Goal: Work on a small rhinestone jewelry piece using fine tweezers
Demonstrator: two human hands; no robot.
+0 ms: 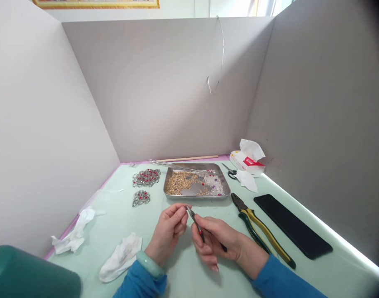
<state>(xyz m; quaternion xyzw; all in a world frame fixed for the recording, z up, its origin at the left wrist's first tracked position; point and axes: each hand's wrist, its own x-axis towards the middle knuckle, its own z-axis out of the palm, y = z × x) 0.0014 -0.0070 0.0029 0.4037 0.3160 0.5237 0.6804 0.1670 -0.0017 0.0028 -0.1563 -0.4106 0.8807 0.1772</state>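
So a small pair of pliers [198,227] with a red-and-black handle is gripped in the right hand [222,244], fingers wrapped round it, tips pointed up toward the left hand [170,229]. The left hand's fingertips [181,209] are pinched shut right at the plier tips; whatever's pinched is too tiny to be made out. Both are held over the near middle of the table [121,223]. Just behind them a metal tray [226,187] of gold beads is parked. Two red-and-silver beaded pieces [146,178] are laid toward the far left corner, crumpled tissues [120,256] near the left edge, and bigger yellow-green pliers [260,231] plus a black phone [293,225] to the right.
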